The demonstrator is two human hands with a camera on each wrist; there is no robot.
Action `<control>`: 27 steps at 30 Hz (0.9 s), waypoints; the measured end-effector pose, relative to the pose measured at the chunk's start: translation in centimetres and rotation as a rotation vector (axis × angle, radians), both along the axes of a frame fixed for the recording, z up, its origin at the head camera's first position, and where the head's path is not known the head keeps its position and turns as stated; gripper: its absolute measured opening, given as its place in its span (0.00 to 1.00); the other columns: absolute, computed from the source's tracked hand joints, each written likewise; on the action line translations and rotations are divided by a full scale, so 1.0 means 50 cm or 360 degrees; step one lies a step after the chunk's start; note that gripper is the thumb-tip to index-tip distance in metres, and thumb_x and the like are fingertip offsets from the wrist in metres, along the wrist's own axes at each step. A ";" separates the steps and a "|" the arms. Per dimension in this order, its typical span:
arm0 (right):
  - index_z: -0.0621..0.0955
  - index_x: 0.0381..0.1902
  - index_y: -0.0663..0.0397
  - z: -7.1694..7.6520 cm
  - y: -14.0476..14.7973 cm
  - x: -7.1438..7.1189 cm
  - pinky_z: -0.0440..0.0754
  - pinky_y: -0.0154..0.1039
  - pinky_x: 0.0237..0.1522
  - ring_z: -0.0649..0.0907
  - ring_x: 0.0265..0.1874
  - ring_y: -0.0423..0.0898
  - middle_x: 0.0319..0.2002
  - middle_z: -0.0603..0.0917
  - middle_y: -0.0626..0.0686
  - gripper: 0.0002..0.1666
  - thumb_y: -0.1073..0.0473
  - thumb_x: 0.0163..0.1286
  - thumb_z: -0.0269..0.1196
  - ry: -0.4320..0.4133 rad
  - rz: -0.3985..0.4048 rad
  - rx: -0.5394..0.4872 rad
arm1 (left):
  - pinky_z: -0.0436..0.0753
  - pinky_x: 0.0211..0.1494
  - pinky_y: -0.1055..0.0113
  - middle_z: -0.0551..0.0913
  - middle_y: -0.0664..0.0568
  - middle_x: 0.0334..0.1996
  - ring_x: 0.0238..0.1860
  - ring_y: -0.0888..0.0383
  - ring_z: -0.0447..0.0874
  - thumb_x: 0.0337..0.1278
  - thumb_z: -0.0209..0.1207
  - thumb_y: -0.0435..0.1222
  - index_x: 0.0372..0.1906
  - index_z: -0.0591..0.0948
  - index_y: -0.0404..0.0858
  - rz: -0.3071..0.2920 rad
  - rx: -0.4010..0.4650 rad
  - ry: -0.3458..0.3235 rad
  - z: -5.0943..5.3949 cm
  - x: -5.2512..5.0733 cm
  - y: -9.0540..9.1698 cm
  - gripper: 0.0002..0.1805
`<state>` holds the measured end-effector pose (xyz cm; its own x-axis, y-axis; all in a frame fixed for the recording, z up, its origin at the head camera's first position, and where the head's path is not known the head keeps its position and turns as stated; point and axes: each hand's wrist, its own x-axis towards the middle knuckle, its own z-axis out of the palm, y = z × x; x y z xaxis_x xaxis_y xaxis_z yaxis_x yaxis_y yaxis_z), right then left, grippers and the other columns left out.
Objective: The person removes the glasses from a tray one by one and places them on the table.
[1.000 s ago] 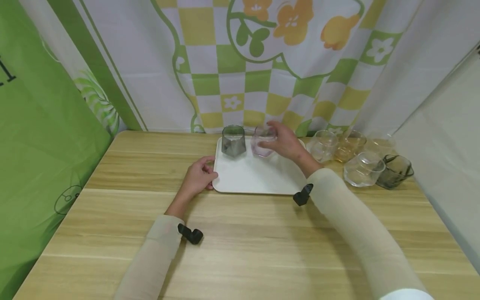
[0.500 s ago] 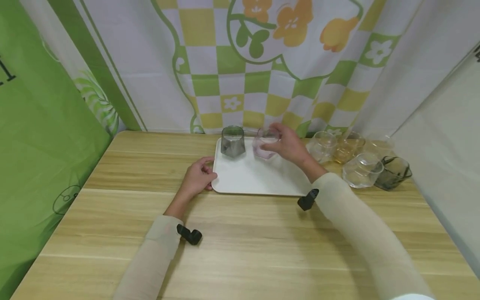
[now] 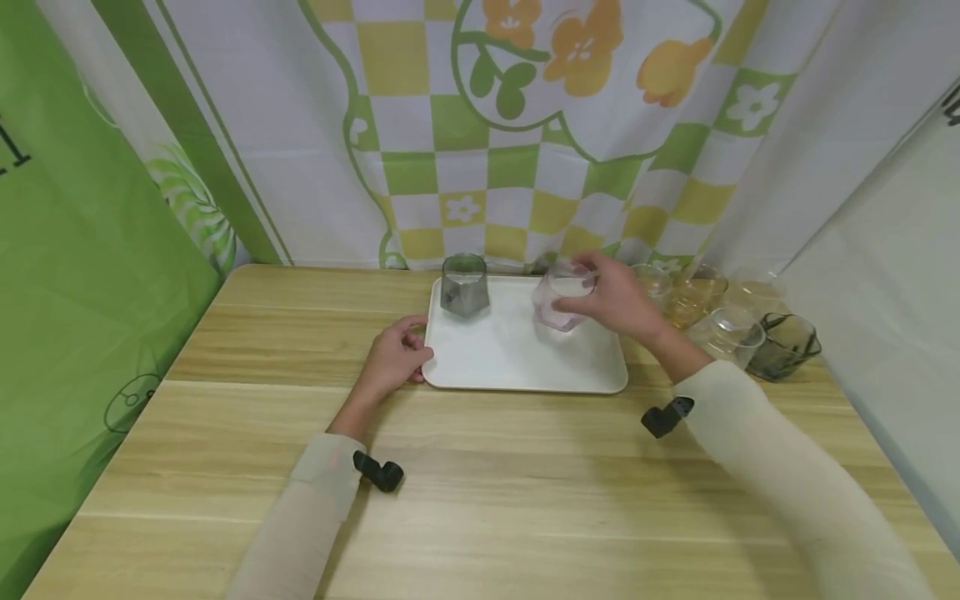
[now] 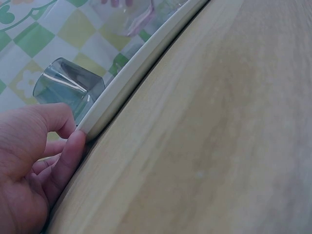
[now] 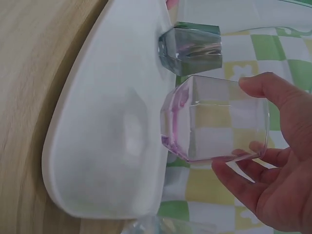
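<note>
A white rectangular tray (image 3: 517, 360) lies at the far side of the wooden table. My left hand (image 3: 393, 353) pinches its left edge; in the left wrist view the thumb (image 4: 73, 146) presses against the rim. On the tray's back left part stands a grey faceted glass (image 3: 464, 293). My right hand (image 3: 624, 300) holds a clear, pink-tinted faceted glass (image 5: 214, 122) by its sides near the mouth, thumb on one side and fingers on the other. That glass is upright over the tray's right half; whether its base touches the tray I cannot tell.
Several more glasses stand right of the tray: an amber one (image 3: 686, 302), a clear one (image 3: 723, 337), a dark grey one (image 3: 783, 354) and others partly hidden behind my right hand. A patterned curtain (image 3: 510, 167) hangs along the table's back edge.
My right hand and the pink-tinted glass have moved right and slightly nearer, away from the grey glass. The left hand stays at the tray's left edge.
</note>
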<state>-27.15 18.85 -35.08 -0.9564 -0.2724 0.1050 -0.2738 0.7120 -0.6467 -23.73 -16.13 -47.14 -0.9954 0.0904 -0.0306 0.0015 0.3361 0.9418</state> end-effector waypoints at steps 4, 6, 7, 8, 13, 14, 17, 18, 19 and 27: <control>0.71 0.68 0.67 0.022 0.027 0.019 0.80 0.55 0.52 0.78 0.54 0.63 0.60 0.77 0.67 0.47 0.50 0.59 0.77 -0.0042 -0.0017 0.0036 | 0.89 0.23 0.62 0.78 0.43 0.35 0.20 0.55 0.80 0.56 0.62 0.26 0.69 0.74 0.35 0.0005 -0.0002 -0.0001 0.000 0.001 0.000 0.32; 0.71 0.67 0.66 0.031 0.044 0.028 0.80 0.54 0.49 0.78 0.54 0.63 0.59 0.77 0.66 0.46 0.49 0.59 0.77 -0.0068 -0.0034 0.0036 | 0.89 0.23 0.62 0.78 0.43 0.35 0.20 0.54 0.79 0.56 0.62 0.26 0.69 0.74 0.36 0.0008 0.0000 -0.0001 0.001 0.002 -0.001 0.32; 0.71 0.67 0.66 0.036 0.053 0.033 0.81 0.53 0.49 0.77 0.55 0.63 0.59 0.76 0.66 0.46 0.49 0.59 0.77 -0.0085 -0.0033 0.0028 | 0.89 0.23 0.62 0.78 0.43 0.35 0.20 0.54 0.80 0.56 0.62 0.26 0.69 0.74 0.36 0.0007 0.0001 -0.0004 0.002 0.003 -0.001 0.32; 0.71 0.67 0.65 0.040 0.063 0.038 0.81 0.53 0.49 0.77 0.56 0.63 0.60 0.76 0.65 0.45 0.49 0.60 0.77 -0.0097 -0.0042 0.0030 | 0.89 0.23 0.62 0.77 0.42 0.35 0.20 0.54 0.80 0.56 0.62 0.26 0.70 0.74 0.36 0.0005 0.0003 -0.0006 0.001 0.003 -0.001 0.32; 0.69 0.69 0.63 0.055 0.107 0.063 0.81 0.56 0.54 0.76 0.61 0.64 0.65 0.74 0.64 0.46 0.46 0.62 0.76 -0.0177 -0.0062 0.0012 | 0.89 0.24 0.62 0.77 0.43 0.35 0.21 0.54 0.80 0.57 0.62 0.26 0.70 0.74 0.36 -0.0002 0.0011 -0.0009 0.002 0.004 0.000 0.32; 0.70 0.69 0.63 0.055 0.115 0.068 0.80 0.56 0.55 0.76 0.61 0.64 0.65 0.74 0.64 0.46 0.46 0.62 0.75 -0.0180 -0.0075 0.0024 | 0.89 0.24 0.62 0.77 0.43 0.35 0.21 0.54 0.80 0.57 0.62 0.26 0.70 0.74 0.36 -0.0002 0.0011 -0.0007 0.001 0.003 0.000 0.32; 0.70 0.69 0.63 0.055 0.138 0.081 0.80 0.57 0.54 0.76 0.61 0.64 0.64 0.74 0.65 0.45 0.44 0.64 0.74 -0.0191 -0.0093 0.0058 | 0.88 0.23 0.62 0.77 0.43 0.35 0.20 0.55 0.80 0.57 0.62 0.26 0.70 0.74 0.35 -0.0002 0.0004 -0.0002 0.004 0.004 0.001 0.32; 0.70 0.69 0.62 0.055 0.145 0.084 0.80 0.57 0.54 0.76 0.61 0.64 0.64 0.74 0.65 0.45 0.43 0.64 0.74 -0.0194 -0.0099 0.0072 | 0.88 0.23 0.62 0.77 0.43 0.35 0.20 0.55 0.79 0.56 0.62 0.26 0.69 0.74 0.35 -0.0002 0.0003 -0.0001 0.004 0.004 0.001 0.32; 0.69 0.69 0.63 0.055 0.150 0.087 0.79 0.58 0.55 0.76 0.61 0.64 0.64 0.74 0.65 0.45 0.44 0.65 0.73 -0.0206 -0.0099 0.0074 | 0.88 0.23 0.63 0.77 0.43 0.35 0.20 0.55 0.79 0.56 0.62 0.26 0.69 0.74 0.35 -0.0002 -0.0001 0.0001 0.005 0.004 0.001 0.32; 0.68 0.69 0.65 0.050 0.190 0.099 0.77 0.63 0.58 0.75 0.63 0.67 0.64 0.74 0.69 0.45 0.45 0.66 0.73 -0.0268 -0.0119 0.0138 | 0.88 0.23 0.63 0.77 0.43 0.35 0.20 0.55 0.79 0.56 0.62 0.26 0.70 0.74 0.35 -0.0002 -0.0009 0.0005 0.007 0.003 0.002 0.32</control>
